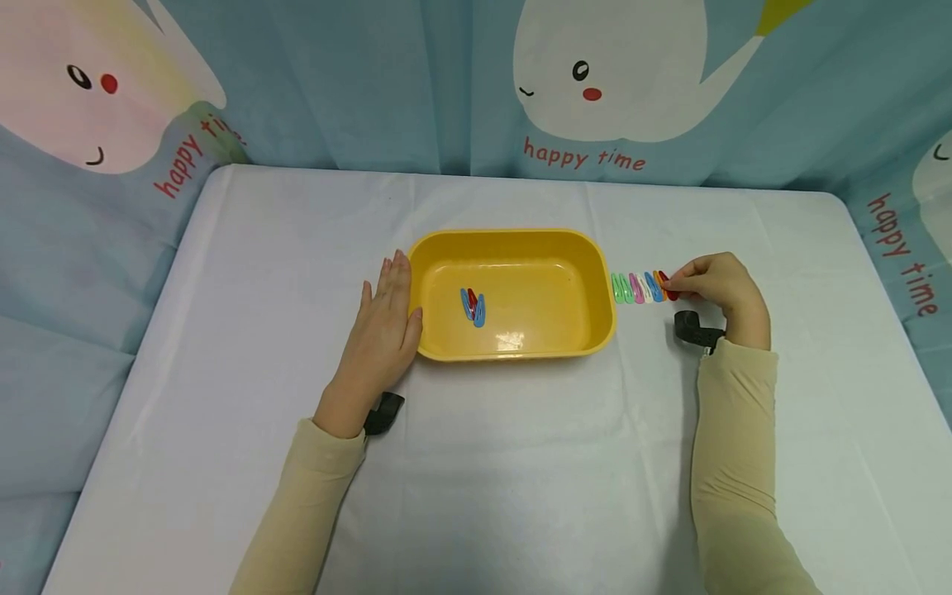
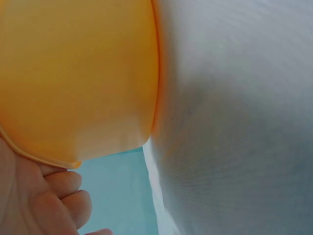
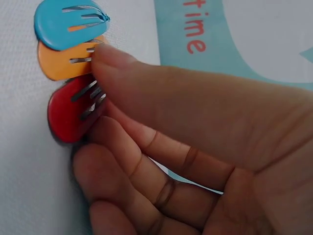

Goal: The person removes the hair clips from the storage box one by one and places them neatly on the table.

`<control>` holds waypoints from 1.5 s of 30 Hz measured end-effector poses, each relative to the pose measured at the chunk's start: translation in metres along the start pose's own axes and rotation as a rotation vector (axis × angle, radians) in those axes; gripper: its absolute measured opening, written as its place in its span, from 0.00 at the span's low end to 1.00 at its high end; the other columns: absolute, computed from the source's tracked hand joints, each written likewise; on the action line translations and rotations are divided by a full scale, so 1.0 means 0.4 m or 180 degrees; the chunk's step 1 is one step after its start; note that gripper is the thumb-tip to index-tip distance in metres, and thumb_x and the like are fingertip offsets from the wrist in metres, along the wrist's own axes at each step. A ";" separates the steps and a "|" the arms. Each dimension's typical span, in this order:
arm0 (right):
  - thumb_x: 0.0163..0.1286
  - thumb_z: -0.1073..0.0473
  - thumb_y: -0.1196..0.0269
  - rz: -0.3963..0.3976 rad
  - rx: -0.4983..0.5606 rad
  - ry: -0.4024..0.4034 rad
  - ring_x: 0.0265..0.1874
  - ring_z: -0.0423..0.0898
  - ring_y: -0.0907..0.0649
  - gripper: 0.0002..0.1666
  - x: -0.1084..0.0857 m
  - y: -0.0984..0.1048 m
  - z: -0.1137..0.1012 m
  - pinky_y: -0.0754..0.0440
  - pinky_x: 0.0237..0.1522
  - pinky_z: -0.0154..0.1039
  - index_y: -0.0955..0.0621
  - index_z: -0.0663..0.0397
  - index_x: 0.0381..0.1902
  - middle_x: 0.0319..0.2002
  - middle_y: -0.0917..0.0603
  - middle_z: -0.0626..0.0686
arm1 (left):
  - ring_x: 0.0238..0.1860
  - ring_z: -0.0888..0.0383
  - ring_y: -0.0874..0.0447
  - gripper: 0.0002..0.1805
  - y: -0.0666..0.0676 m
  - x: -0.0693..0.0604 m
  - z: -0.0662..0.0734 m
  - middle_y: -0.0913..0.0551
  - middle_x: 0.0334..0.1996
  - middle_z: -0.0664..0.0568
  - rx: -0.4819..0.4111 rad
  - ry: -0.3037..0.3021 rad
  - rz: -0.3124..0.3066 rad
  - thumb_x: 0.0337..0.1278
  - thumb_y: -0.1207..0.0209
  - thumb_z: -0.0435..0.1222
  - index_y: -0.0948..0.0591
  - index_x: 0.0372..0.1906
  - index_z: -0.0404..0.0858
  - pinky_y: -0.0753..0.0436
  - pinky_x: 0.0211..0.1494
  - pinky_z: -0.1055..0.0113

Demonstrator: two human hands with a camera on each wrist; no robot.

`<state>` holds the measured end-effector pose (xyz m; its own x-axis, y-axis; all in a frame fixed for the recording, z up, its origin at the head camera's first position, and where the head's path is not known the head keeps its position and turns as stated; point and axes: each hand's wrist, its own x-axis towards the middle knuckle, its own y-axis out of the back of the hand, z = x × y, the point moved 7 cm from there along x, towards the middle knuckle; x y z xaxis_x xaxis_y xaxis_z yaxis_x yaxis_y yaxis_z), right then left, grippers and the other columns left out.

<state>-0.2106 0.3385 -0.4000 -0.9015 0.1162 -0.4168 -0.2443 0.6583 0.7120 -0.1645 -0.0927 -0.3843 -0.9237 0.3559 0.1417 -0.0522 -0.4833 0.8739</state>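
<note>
My left hand [image 1: 377, 339] lies with fairly straight fingers against the left end of the yellow tray [image 1: 513, 357]; the left wrist view shows its palm at the rim of the tray [image 2: 83, 73]. Inside the tray are two blue hair clips [image 1: 479, 311] and a red one [image 1: 472, 302]. Right of the tray, my right hand [image 1: 725, 289] pinches a red clip [image 1: 673, 293] at the right end of a row of clips [image 1: 636, 288]. In the right wrist view, thumb and fingers hold the red clip [image 3: 71, 110] beside an orange clip [image 3: 58, 61] and a blue clip [image 3: 63, 29].
A white cloth [image 1: 521, 479] covers the table. Blue curtains [image 1: 372, 83] with printed whales hang behind it and at both sides. A black wrist camera [image 1: 383, 413] is at the left wrist, another [image 1: 695, 329] at the right.
</note>
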 end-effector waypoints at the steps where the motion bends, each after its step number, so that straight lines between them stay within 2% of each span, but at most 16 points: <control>1: 0.61 0.53 0.34 0.0000 -0.0002 0.0000 0.30 0.47 0.27 0.15 0.001 0.001 -0.001 0.32 0.34 0.41 0.16 0.61 0.34 0.21 0.20 0.43 | 0.74 0.48 0.61 0.34 0.000 0.000 0.000 0.58 0.74 0.42 0.0000 0.0007 -0.0001 0.71 0.62 0.39 0.57 0.73 0.29 0.58 0.71 0.45; 7: 0.61 0.54 0.34 0.0016 0.0018 0.0008 0.32 0.48 0.28 0.14 0.004 0.006 -0.003 0.33 0.36 0.42 0.16 0.62 0.34 0.21 0.21 0.43 | 0.74 0.49 0.61 0.34 0.002 0.000 0.002 0.58 0.74 0.42 -0.0007 0.0005 0.0030 0.71 0.62 0.39 0.57 0.73 0.29 0.58 0.71 0.45; 16: 0.60 0.48 0.33 0.0002 0.0118 -0.0036 0.30 0.46 0.27 0.22 0.000 0.017 0.005 0.30 0.33 0.40 0.17 0.62 0.41 0.24 0.21 0.41 | 0.74 0.48 0.61 0.34 0.005 0.001 0.005 0.57 0.74 0.42 -0.0009 -0.0009 0.0071 0.71 0.62 0.40 0.56 0.73 0.29 0.58 0.71 0.45; 24: 0.60 0.49 0.33 0.0093 0.0149 -0.0024 0.30 0.46 0.28 0.20 -0.005 0.032 0.005 0.31 0.32 0.41 0.17 0.62 0.38 0.23 0.23 0.41 | 0.74 0.49 0.62 0.34 0.005 -0.001 0.003 0.58 0.74 0.42 0.0021 0.0018 0.0053 0.71 0.61 0.40 0.57 0.73 0.29 0.58 0.71 0.45; 27: 0.59 0.49 0.33 0.0082 0.0200 -0.0037 0.30 0.45 0.27 0.18 -0.006 0.030 0.009 0.31 0.34 0.40 0.16 0.60 0.36 0.23 0.22 0.41 | 0.74 0.48 0.62 0.34 0.006 0.000 0.004 0.58 0.74 0.42 0.0093 0.0010 0.0012 0.71 0.61 0.40 0.57 0.73 0.29 0.59 0.71 0.45; 31: 0.61 0.50 0.34 0.0008 0.0303 -0.0070 0.28 0.41 0.25 0.16 -0.010 0.019 0.022 0.27 0.34 0.36 0.16 0.58 0.36 0.22 0.20 0.40 | 0.74 0.48 0.63 0.34 0.007 0.004 0.004 0.58 0.74 0.41 0.0271 -0.0015 -0.0139 0.70 0.61 0.41 0.56 0.73 0.28 0.60 0.71 0.44; 36: 0.62 0.51 0.35 -0.0022 0.0393 -0.0043 0.26 0.38 0.24 0.16 -0.012 0.012 0.028 0.25 0.32 0.32 0.16 0.60 0.36 0.22 0.19 0.39 | 0.73 0.47 0.59 0.34 0.020 0.015 0.005 0.54 0.73 0.39 0.0556 -0.0135 -0.0326 0.71 0.61 0.43 0.52 0.72 0.27 0.56 0.70 0.44; 39: 0.62 0.50 0.35 -0.0038 0.0378 -0.0022 0.26 0.38 0.24 0.19 -0.009 0.011 0.028 0.25 0.32 0.32 0.16 0.63 0.38 0.22 0.19 0.39 | 0.73 0.46 0.57 0.34 0.035 0.025 0.005 0.52 0.73 0.39 0.0656 -0.0197 -0.0315 0.71 0.60 0.45 0.50 0.72 0.27 0.54 0.70 0.44; 43: 0.62 0.50 0.35 -0.0053 0.0371 -0.0026 0.26 0.38 0.23 0.19 -0.007 0.014 0.026 0.25 0.32 0.32 0.16 0.64 0.39 0.22 0.19 0.39 | 0.74 0.47 0.68 0.38 0.045 0.052 0.009 0.61 0.74 0.40 0.0672 -0.0180 -0.0331 0.72 0.62 0.49 0.56 0.73 0.29 0.62 0.71 0.45; 45: 0.63 0.50 0.35 -0.0061 0.0387 -0.0023 0.26 0.38 0.23 0.19 -0.005 0.016 0.025 0.25 0.32 0.32 0.16 0.63 0.39 0.22 0.19 0.39 | 0.73 0.48 0.74 0.40 0.042 0.067 0.012 0.66 0.74 0.41 0.0695 -0.0142 -0.0415 0.71 0.62 0.52 0.60 0.73 0.30 0.66 0.71 0.46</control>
<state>-0.2066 0.3498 -0.4003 -0.8943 0.1079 -0.4343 -0.2161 0.7457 0.6302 -0.1882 -0.0876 -0.3636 -0.8966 0.4412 0.0373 -0.0821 -0.2485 0.9651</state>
